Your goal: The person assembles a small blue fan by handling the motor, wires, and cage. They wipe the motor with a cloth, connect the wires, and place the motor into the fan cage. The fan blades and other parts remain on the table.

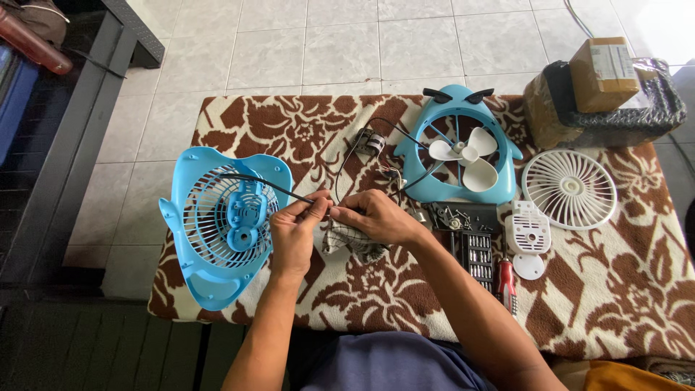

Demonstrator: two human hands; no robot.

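Brown floral cloth (615, 289), both hands (293, 232) (376, 216) pinched on black wire (268, 185) between blue fan halves (221, 224) (460, 148).

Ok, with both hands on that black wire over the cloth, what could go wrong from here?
1. The black wire runs back to the blue rear housing, which overhangs the table edge; a tug could drag it off.
2. Thin leads run to the loose motor; pulling may strain them.
3. Both hands, left and right, work close to the open bit case; an elbow could scatter the bits.
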